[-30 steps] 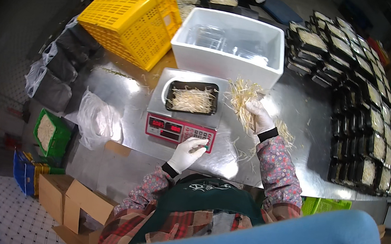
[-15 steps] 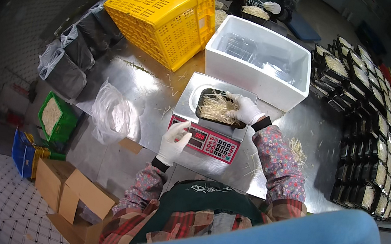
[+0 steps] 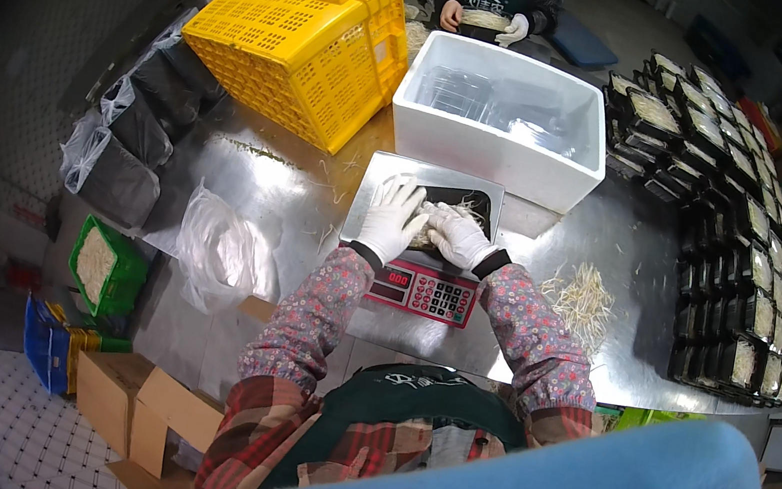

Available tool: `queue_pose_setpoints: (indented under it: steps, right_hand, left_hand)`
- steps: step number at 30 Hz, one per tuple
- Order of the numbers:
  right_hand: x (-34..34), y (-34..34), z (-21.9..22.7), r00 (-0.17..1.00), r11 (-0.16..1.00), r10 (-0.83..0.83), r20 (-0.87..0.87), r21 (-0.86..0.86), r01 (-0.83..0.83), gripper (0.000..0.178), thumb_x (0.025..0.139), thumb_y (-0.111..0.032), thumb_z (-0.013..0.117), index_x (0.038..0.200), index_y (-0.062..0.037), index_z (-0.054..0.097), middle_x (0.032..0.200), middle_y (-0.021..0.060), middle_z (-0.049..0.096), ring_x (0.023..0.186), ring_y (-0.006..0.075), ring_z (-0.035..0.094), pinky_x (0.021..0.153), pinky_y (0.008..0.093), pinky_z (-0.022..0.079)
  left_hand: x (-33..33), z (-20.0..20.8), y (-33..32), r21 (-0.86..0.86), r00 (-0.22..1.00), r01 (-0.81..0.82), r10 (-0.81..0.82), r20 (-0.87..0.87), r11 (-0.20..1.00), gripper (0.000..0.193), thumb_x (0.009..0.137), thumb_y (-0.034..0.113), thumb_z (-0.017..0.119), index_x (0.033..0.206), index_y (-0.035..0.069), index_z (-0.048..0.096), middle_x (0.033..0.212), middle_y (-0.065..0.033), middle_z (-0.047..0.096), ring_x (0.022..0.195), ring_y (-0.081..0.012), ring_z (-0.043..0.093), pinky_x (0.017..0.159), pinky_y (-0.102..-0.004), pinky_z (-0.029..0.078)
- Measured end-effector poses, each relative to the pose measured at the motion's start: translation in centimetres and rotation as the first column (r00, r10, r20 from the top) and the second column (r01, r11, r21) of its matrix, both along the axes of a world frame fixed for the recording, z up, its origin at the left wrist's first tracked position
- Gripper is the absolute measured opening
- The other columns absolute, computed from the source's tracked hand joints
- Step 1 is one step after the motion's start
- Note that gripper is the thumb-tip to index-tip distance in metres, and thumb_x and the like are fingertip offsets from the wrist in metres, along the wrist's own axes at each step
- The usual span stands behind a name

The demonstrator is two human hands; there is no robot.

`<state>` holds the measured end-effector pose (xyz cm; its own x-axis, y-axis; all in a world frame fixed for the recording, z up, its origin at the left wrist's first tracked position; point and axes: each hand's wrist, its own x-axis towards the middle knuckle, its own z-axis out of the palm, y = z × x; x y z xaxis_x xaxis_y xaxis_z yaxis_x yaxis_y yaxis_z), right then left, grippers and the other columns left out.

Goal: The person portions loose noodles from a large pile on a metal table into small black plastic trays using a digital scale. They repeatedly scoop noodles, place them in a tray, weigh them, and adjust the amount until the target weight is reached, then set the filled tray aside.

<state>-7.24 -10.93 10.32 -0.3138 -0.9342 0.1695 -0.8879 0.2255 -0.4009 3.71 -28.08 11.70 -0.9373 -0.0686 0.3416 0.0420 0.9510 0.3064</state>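
On the silver platform of a red digital scale [image 3: 417, 291] stands a black tray [image 3: 487, 220] holding pale bean sprouts [image 3: 467, 205]. My left hand [image 3: 392, 222], in a white glove, lies over the tray's left side with its fingers stretched and slightly spread. My gloved right hand [image 3: 459, 238] rests on the sprouts from the right, fingers reaching toward the left hand, their tips partly hidden among the sprouts. Both hands cover much of the tray. A loose heap of sprouts [image 3: 580, 301] lies on the metal table right of the scale.
Behind the scale stand a white foam box [image 3: 494, 164] with clear plastic lids and a yellow crate [image 3: 295, 43]. Stacked filled trays [image 3: 752, 299] line the right side. A clear plastic bag [image 3: 226, 250] lies left. Across the table a person [image 3: 488, 1] handles another tray.
My left hand has moved up from the scale's front edge onto the tray. The right hand has shifted left and nearer over the sprouts. The loose heap shows more fully.
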Motion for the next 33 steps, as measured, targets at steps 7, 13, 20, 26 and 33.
queue_pose_setpoints:
  steps: [7, 13, 20, 26, 33]
  right_hand:
    - [-1.9, 4.8, 2.4, 0.543, 0.825, 0.049, 0.839, -0.34, 0.451, 0.039, 0.093, 0.004, 0.05, 0.132, 0.0044, 0.055, 0.128, 0.015, 0.064, 0.116, 0.022, 0.061, 0.102, 0.0323, 0.047]
    - [1.2, 1.3, -1.2, 0.884, 0.901, -0.392, 0.255, -0.087, 0.425, 0.051, 0.091, -0.013, 0.051, 0.139, 0.0045, 0.046, 0.122, 0.0292, 0.061, 0.115, 0.0396, 0.059, 0.1, 0.0442, 0.047]
    - [-0.5, 7.6, 3.6, 0.717, 0.788, -0.122, 0.686, -0.372, 0.491, 0.041, 0.096, -0.011, 0.055, 0.135, 0.0021, 0.055, 0.127, 0.02, 0.063, 0.118, 0.0274, 0.061, 0.103, 0.0344, 0.045]
    - [-3.1, 21.5, -1.1, 0.469, 0.274, -0.588, 0.659, -0.383, 0.882, 0.037, 0.094, -0.014, 0.061, 0.129, -0.0016, 0.061, 0.124, 0.0141, 0.067, 0.115, 0.0259, 0.063, 0.103, 0.0331, 0.046]
    - [7.1, 19.5, -10.5, 0.897, 0.87, -0.44, 0.043, 0.267, 0.414, 0.081, 0.085, -0.06, 0.063, 0.152, -0.0256, 0.034, 0.162, 0.0096, 0.024, 0.151, 0.0339, 0.013, 0.118, 0.0633, 0.007]
  left_hand:
    - [1.2, 1.9, 1.8, 0.203, 0.992, 0.13, -0.128, -0.02, 0.971, 0.059, 0.089, 0.033, 0.067, 0.137, 0.003, 0.051, 0.14, -0.0191, 0.053, 0.131, -0.0364, 0.048, 0.112, -0.0484, 0.035]
    - [-3.3, 0.7, 2.5, 0.004, 0.932, 0.21, -0.201, 0.301, 0.978, 0.054, 0.084, 0.042, 0.065, 0.124, 0.006, 0.057, 0.116, -0.0156, 0.059, 0.108, -0.036, 0.058, 0.093, -0.0462, 0.049]
    - [-3.6, 2.7, 2.3, 0.062, 0.927, 0.148, -0.16, 0.338, 0.987, 0.068, 0.079, 0.047, 0.075, 0.134, 0.011, 0.058, 0.116, -0.0151, 0.065, 0.109, -0.032, 0.062, 0.095, -0.0428, 0.049]
    - [-2.1, 9.3, 5.2, 0.138, 0.969, 0.229, -0.212, -0.127, 0.964, 0.045, 0.078, 0.011, 0.078, 0.119, 0.0, 0.064, 0.117, -0.0169, 0.067, 0.109, -0.0308, 0.064, 0.095, -0.0358, 0.051]
    - [-1.6, 7.4, 19.2, 0.516, 0.875, 0.457, -0.472, -0.112, 0.724, 0.061, 0.077, 0.012, 0.08, 0.132, 0.001, 0.058, 0.136, -0.0171, 0.056, 0.124, -0.0299, 0.056, 0.104, -0.0372, 0.045]
